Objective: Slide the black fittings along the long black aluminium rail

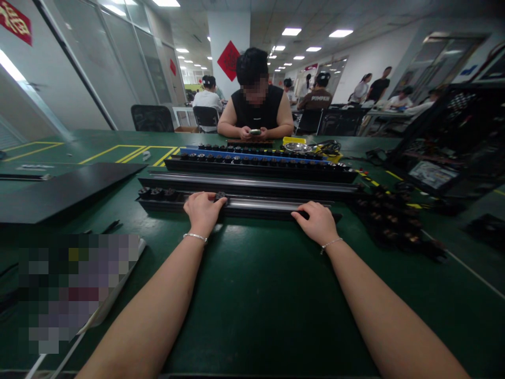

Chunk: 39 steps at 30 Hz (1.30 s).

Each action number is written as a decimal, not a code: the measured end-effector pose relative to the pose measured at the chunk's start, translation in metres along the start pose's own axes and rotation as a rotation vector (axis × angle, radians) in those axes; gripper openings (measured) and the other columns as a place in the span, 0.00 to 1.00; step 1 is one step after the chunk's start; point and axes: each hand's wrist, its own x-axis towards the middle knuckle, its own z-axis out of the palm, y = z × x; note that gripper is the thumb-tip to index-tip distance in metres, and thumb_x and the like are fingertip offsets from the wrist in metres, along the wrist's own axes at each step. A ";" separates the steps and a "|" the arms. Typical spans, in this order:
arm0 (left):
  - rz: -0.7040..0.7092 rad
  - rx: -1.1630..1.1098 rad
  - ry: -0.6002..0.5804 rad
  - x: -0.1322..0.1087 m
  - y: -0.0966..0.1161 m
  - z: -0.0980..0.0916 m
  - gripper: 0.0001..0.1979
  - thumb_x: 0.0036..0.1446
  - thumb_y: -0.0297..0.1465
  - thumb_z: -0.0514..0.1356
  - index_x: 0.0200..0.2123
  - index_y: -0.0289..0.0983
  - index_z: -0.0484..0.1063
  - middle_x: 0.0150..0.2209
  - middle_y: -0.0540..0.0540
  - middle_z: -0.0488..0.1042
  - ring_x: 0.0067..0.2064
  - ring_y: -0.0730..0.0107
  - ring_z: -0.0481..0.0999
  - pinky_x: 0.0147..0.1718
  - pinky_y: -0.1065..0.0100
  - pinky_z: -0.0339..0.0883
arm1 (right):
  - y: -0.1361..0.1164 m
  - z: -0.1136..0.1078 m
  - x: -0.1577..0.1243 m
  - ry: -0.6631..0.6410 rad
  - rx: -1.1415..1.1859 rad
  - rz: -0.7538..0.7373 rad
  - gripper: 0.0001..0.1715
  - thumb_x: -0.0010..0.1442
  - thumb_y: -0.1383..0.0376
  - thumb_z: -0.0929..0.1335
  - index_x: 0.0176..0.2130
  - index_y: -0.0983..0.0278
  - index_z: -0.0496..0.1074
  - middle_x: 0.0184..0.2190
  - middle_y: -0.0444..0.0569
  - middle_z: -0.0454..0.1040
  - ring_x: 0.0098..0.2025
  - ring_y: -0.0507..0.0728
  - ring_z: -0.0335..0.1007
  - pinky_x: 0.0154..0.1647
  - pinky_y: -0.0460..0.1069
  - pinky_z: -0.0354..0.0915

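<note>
A long black rail (260,206) with a shiny inner channel lies across the green table. Several small black parts (157,193) sit in its left end. My left hand (202,210) is closed over the rail left of its middle, thumb and fingers around a small black part (221,196). Farther right, my right hand (316,221) grips the rail's near edge near its right end, its fingers curled over the top. Behind it lies a second black rail (252,182), and beyond that a rail with a row of black parts (252,160).
Black parts are piled (394,221) at the right, near a black rack (445,137). A dark flat panel (67,192) and a blurred packet (87,284) lie at the left. Across the table (252,316) a person (256,105) holds a phone.
</note>
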 end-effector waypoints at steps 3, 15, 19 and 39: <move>0.012 -0.020 -0.009 -0.001 0.001 0.000 0.16 0.49 0.45 0.61 0.35 0.42 0.77 0.41 0.43 0.75 0.53 0.54 0.65 0.52 0.54 0.54 | 0.000 -0.001 0.000 -0.003 0.007 0.003 0.16 0.58 0.54 0.63 0.32 0.62 0.73 0.35 0.50 0.74 0.40 0.59 0.66 0.39 0.53 0.56; 0.039 -0.063 -0.033 -0.004 0.006 0.000 0.13 0.49 0.43 0.61 0.35 0.43 0.77 0.40 0.45 0.77 0.54 0.57 0.66 0.53 0.56 0.54 | 0.001 0.000 0.000 0.003 0.011 0.003 0.16 0.58 0.54 0.63 0.32 0.62 0.73 0.34 0.49 0.74 0.40 0.59 0.67 0.38 0.53 0.56; 0.060 -0.055 -0.049 -0.004 0.006 0.001 0.14 0.50 0.44 0.61 0.36 0.43 0.78 0.40 0.46 0.77 0.55 0.57 0.65 0.53 0.55 0.54 | 0.000 0.000 0.000 -0.004 0.013 0.007 0.16 0.58 0.54 0.63 0.32 0.62 0.73 0.35 0.49 0.74 0.40 0.59 0.67 0.39 0.53 0.56; 0.195 0.028 -0.079 -0.007 0.004 0.001 0.25 0.63 0.42 0.43 0.31 0.41 0.78 0.40 0.44 0.78 0.52 0.60 0.68 0.52 0.57 0.55 | 0.000 -0.002 0.000 -0.010 0.038 0.005 0.18 0.59 0.53 0.62 0.32 0.61 0.73 0.35 0.50 0.74 0.40 0.59 0.67 0.39 0.54 0.56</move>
